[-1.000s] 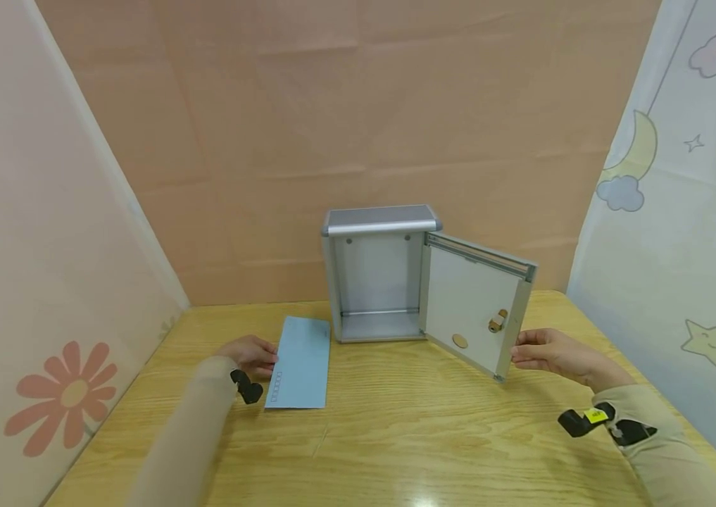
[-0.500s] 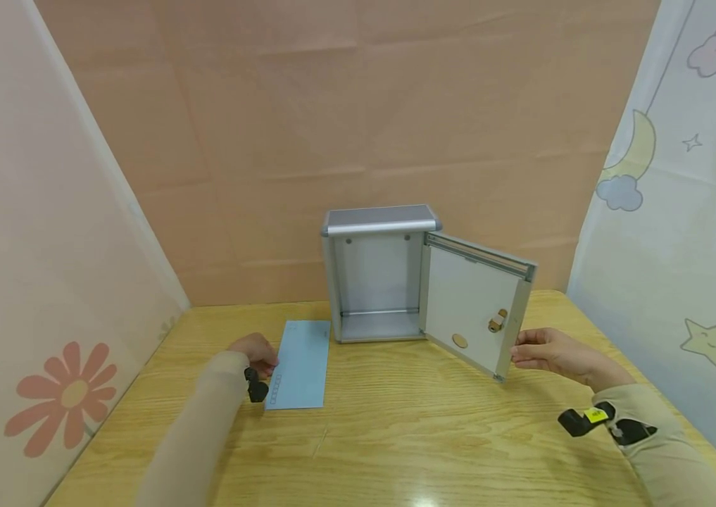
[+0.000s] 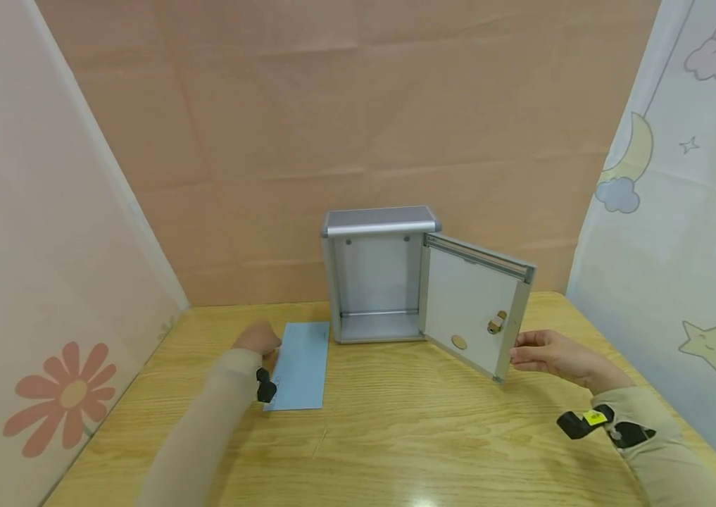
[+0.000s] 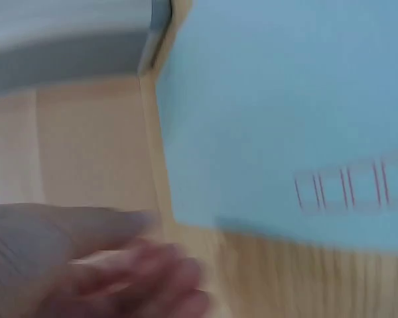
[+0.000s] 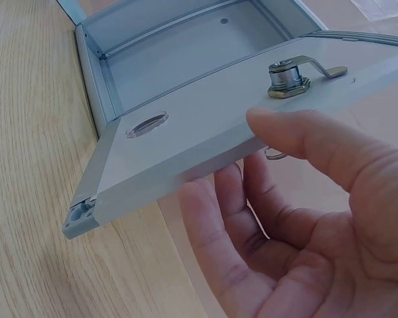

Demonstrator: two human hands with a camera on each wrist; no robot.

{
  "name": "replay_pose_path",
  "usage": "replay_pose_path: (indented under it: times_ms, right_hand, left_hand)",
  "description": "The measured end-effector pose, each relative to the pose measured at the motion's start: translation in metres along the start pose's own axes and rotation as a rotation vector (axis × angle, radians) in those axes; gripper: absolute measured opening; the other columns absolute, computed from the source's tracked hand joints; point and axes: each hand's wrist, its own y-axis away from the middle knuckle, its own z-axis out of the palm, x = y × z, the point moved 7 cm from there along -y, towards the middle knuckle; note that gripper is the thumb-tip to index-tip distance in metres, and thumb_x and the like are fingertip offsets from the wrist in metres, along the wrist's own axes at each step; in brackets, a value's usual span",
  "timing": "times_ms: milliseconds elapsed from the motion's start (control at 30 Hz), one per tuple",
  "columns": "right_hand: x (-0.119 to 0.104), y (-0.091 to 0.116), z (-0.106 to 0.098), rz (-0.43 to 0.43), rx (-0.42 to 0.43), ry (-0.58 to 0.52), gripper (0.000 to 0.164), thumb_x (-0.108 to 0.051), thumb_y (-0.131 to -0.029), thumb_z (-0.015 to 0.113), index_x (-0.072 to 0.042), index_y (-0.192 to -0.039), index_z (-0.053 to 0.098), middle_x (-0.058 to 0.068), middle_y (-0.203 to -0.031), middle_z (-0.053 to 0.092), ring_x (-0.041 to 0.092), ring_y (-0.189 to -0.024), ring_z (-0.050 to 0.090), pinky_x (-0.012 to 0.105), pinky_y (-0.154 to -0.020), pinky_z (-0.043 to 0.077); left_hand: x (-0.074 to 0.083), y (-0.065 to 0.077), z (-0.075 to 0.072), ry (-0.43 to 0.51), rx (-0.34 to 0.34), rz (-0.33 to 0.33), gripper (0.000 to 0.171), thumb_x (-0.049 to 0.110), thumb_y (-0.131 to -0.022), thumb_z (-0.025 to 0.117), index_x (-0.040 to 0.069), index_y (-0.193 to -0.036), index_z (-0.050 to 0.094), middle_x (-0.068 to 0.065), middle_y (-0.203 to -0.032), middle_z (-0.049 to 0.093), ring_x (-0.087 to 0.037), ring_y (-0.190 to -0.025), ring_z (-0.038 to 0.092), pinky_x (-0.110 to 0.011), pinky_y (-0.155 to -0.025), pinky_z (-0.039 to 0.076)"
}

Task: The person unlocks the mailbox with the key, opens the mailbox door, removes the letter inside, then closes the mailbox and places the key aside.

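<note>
A light blue envelope (image 3: 302,362) with a row of red-lined boxes lies on the table, left of a grey metal letter box (image 3: 383,220). My left hand (image 3: 258,338) is over the envelope's left edge in the head view. In the left wrist view that hand (image 4: 86,255), blurred, sits beside the envelope's edge, fingers loosely curled around nothing. The letter box door (image 3: 468,282) stands swung out to the right. My right hand (image 3: 554,355) pinches the door's free edge, thumb on the inner side and fingers behind, below the lock (image 5: 286,78) in the head view.
The wooden table (image 3: 383,436) runs back to a peach backdrop (image 3: 269,141) behind the letter box. Patterned side panels (image 3: 681,246) border it. A small key ring (image 5: 275,154) hangs behind the door near my right fingers. Black wrist cameras are strapped to both sleeves.
My left hand has come off the envelope's edge and moved slightly up. The envelope's far end has sunk flat to the table. My right hand and the door have stayed put.
</note>
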Motion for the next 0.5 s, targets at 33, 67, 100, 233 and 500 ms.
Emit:
replay_pose_path:
  times_ms: [33,67,100,233,500]
  right_hand:
    - [0.000,0.000,0.000,0.001,0.002,0.002,0.021,-0.009,-0.101,0.049,0.008,-0.112,0.044,0.008,-0.105,0.054,0.013,-0.098,0.062,0.028,-0.091,0.053]
    - [0.000,0.000,0.000,0.002,0.004,0.002,0.022,-0.009,-0.101,0.049,0.008,-0.112,0.044,0.008,-0.105,0.054,0.012,-0.098,0.062,0.027,-0.090,0.053]
    - [0.000,0.001,0.000,0.002,0.006,0.003,0.022,-0.009,-0.101,0.049,0.008,-0.113,0.043,0.008,-0.105,0.054,0.012,-0.098,0.062,0.027,-0.090,0.053]
    - [0.000,0.000,-0.001,0.000,0.008,0.000,0.023,-0.009,-0.101,0.049,0.009,-0.114,0.043,0.008,-0.106,0.054,0.012,-0.098,0.062,0.028,-0.091,0.053]
    - [0.002,-0.001,-0.002,-0.015,-0.004,0.001,0.024,-0.008,-0.101,0.048,0.011,-0.115,0.043,0.008,-0.106,0.055,0.013,-0.099,0.062,0.027,-0.090,0.053]
  left_hand:
    - [0.008,-0.001,-0.003,0.022,0.058,0.037,0.018,0.011,-0.089,0.059,0.002,-0.076,0.066,-0.001,-0.057,0.054,-0.014,-0.049,0.047,-0.025,-0.045,0.036]
    - [0.018,-0.001,-0.006,0.057,0.117,0.082,0.018,0.014,-0.093,0.058,0.003,-0.081,0.065,-0.002,-0.062,0.056,-0.015,-0.054,0.049,-0.026,-0.047,0.038]
    - [0.027,-0.001,-0.008,0.110,0.165,0.128,0.015,0.016,-0.095,0.058,0.005,-0.086,0.064,-0.003,-0.068,0.060,-0.016,-0.060,0.054,-0.026,-0.052,0.041]
    - [0.062,0.000,-0.006,0.445,0.222,0.304,0.012,0.011,-0.094,0.063,0.003,-0.102,0.060,-0.013,-0.097,0.065,-0.024,-0.090,0.060,-0.031,-0.077,0.050]
    - [0.087,-0.007,0.022,0.781,0.072,0.327,0.026,0.011,-0.094,0.063,-0.004,-0.113,0.053,-0.017,-0.108,0.057,-0.026,-0.099,0.059,-0.042,-0.091,0.054]
